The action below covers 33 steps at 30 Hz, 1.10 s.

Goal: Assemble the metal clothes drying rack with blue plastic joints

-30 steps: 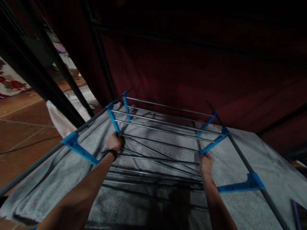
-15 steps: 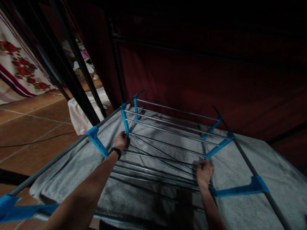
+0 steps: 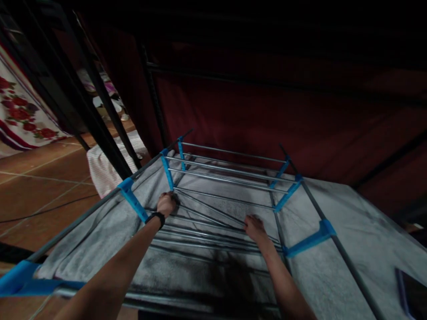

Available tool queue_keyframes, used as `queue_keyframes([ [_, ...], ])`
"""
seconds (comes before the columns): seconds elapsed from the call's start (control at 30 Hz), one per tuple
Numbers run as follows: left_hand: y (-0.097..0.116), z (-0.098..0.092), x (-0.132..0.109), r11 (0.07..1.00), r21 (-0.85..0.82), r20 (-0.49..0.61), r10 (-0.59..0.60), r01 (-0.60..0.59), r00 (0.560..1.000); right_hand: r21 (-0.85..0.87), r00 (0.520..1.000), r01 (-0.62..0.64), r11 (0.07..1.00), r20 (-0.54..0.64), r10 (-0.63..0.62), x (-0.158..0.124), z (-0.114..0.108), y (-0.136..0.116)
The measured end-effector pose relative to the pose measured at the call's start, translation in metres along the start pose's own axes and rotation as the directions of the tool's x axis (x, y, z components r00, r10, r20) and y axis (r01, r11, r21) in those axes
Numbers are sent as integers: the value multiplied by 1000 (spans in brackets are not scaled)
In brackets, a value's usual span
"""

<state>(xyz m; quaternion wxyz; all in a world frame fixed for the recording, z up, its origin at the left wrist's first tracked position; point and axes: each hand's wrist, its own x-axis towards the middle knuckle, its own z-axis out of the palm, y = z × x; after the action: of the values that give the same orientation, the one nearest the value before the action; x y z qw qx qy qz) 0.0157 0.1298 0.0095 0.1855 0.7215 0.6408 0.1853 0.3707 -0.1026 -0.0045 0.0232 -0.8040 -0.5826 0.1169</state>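
Note:
A rack of thin metal rods (image 3: 230, 179) joined by blue plastic brackets (image 3: 133, 200) lies on a grey blanket (image 3: 333, 284). My left hand (image 3: 167, 203), with a black band at the wrist, is closed round a rod end just below one left-side bracket; its fingertips are partly hidden. Closer to the rack's middle, my right hand (image 3: 255, 227) is closed on a slanting rod, with several loose-looking rods crossing beneath it. Two long grey side poles (image 3: 350, 266) carry the brackets at left and right.
Dark red cloth (image 3: 233, 115) hangs behind the blanket. Black metal posts (image 3: 96, 106) stand at the left, near a striped white cloth (image 3: 103, 164) above a tiled floor (image 3: 43, 186). A dark flat object (image 3: 413, 293) lies at the lower right.
My right hand has moved left, away from the right-hand brackets and toward the rack's middle. My left hand stays by its bracket. The right side pole has swung inward, and the view has shifted slightly.

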Motion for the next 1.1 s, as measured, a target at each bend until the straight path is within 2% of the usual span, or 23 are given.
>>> queue_keyframes([
  [0.13, 12, 4, -3, 992, 55, -17, 113, -112, 993, -28, 982, -10, 1000, -187, 5, -15, 5, -2],
  [0.23, 23, 10, -8, 948, 79, -38, 313, -309, 949, -54, 932, -2, 999, -361, -18, -27, -2, 2],
  [0.3, 35, 14, -16, 876, 76, -33, 480, -477, 876, -81, 901, 19, 997, -431, -52, -34, -10, 6],
  [0.4, 62, 20, -34, 725, 56, 24, 686, -686, 727, -107, 864, 65, 992, -492, -109, -39, -21, 12],
  [0.47, 84, 21, -48, 652, 45, 96, 752, -757, 653, -95, 844, 107, 990, -517, -141, -39, -26, 14],
  [0.57, 109, 19, -63, 604, 11, 231, 774, -797, 590, -46, 828, 182, 982, -532, -179, -32, -31, 14],
  [0.63, 117, 18, -64, 619, -28, 300, 754, -785, 585, 4, 830, 207, 978, -530, -173, -22, -35, 10],
  [0.7, 116, 17, -60, 654, -57, 327, 726, -754, 605, 48, 841, 214, 976, -517, -159, -9, -42, 5],
  [0.83, 104, 15, -44, 698, -97, 311, 698, -709, 645, 86, 852, 260, 962, -490, -186, 17, -56, -5],
  [0.93, 103, 14, -36, 720, -98, 289, 682, -687, 672, 104, 852, 276, 955, -487, -193, 32, -60, -7],
  [1.1, 125, 16, -32, 702, -101, 301, 697, -705, 651, 114, 873, 229, 967, -464, -152, 45, -57, 8],
])
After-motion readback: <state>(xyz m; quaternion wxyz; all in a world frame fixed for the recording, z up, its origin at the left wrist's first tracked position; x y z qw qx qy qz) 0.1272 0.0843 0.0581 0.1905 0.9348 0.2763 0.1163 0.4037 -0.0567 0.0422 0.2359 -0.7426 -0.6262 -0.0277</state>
